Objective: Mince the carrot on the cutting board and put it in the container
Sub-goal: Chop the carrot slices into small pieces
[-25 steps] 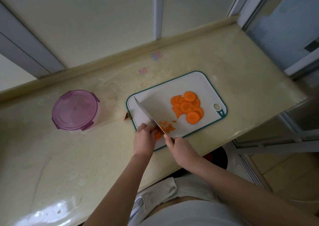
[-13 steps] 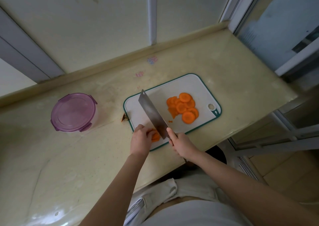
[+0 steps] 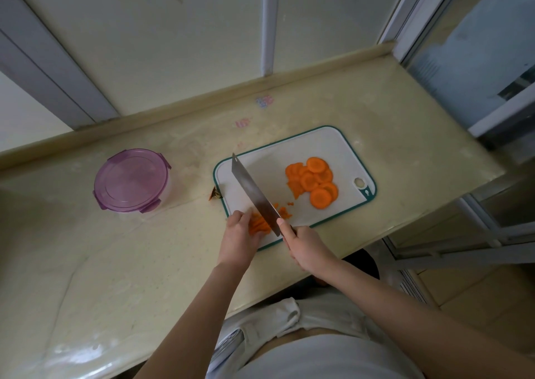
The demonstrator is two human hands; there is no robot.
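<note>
One carrot stack (image 3: pixel 259 224) was pinned on the cutting board (image 3: pixel 275 170) by the curled left hand (image 3: pixel 238 238), one knife (image 3: pixel 254 190) gripped by the right hand (image 3: pixel 307 245).

Pale wall (image 3: pixel 202 31), cream countertop (image 3: pixel 115 263)

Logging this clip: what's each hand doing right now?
Left hand: holds the carrot stack being cut, fingers curled.
Right hand: grips the knife.

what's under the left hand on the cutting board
Carrot slices poke out beneath the fingers of the left hand, beside the knife. Whatever lies under the palm is covered.
</note>
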